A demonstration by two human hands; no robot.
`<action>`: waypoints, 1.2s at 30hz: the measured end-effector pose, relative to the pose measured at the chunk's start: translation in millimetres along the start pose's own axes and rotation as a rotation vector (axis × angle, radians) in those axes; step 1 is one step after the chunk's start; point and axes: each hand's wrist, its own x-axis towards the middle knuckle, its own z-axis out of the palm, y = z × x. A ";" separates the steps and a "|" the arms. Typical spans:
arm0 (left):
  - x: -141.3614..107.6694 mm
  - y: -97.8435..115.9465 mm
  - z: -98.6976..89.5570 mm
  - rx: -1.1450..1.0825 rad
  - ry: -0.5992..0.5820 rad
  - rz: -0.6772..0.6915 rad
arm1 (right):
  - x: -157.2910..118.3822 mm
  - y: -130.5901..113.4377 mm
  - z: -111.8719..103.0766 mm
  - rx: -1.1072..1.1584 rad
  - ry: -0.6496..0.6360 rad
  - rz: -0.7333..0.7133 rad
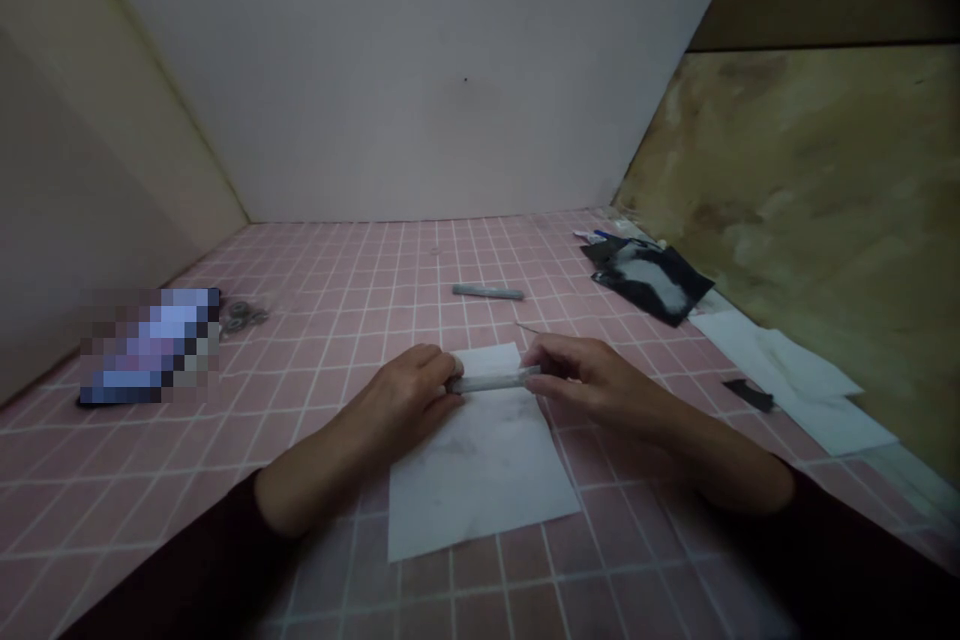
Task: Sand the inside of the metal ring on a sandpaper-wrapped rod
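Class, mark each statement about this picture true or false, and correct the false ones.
1. The left hand and the right hand hold a translucent tube over a sheet of white paper. True.
2. The grey stick lies on the paper. False: it lies on the pink tiles beyond the paper.
3. A black packet lies on the tiles, to the right of the grey stick. True.
4. The right hand is empty. False: it holds one end of the tube.
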 end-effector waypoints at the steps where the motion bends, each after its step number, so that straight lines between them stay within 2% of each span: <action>1: -0.1 0.4 -0.5 0.003 -0.009 0.010 | -0.8 -0.6 0.1 -0.008 0.011 -0.002; 6: -0.8 1.2 -1.4 0.016 -0.018 0.029 | -4.1 -3.9 0.5 -0.069 0.065 -0.036; 12: -1.4 0.3 0.2 0.042 -0.024 0.027 | -6.1 -3.2 8.0 -0.227 0.085 -0.225; 15: -1.2 -0.8 0.0 0.052 -0.016 0.035 | -7.0 -4.1 12.4 -0.201 0.088 -0.251; 20: -0.6 0.7 -6.8 0.057 0.081 0.010 | -7.4 -7.3 10.6 0.032 0.114 -0.174; 24: 0.5 5.6 -14.4 -0.128 0.190 -0.085 | -6.2 -3.5 9.3 0.283 0.136 -0.113; 27: 0.8 6.6 -16.4 -0.320 0.185 -0.120 | -3.6 1.4 11.3 0.400 0.135 -0.052; 31: 0.4 4.3 -15.7 -0.524 0.162 -0.120 | 1.3 6.6 11.6 0.427 0.136 0.041; 33: 0.3 3.4 -15.9 -0.534 0.153 -0.121 | 3.0 7.7 10.6 0.438 0.095 0.077; 36: 0.2 3.4 -16.8 -0.403 0.153 -0.088 | 3.5 5.8 10.3 0.499 -0.016 0.121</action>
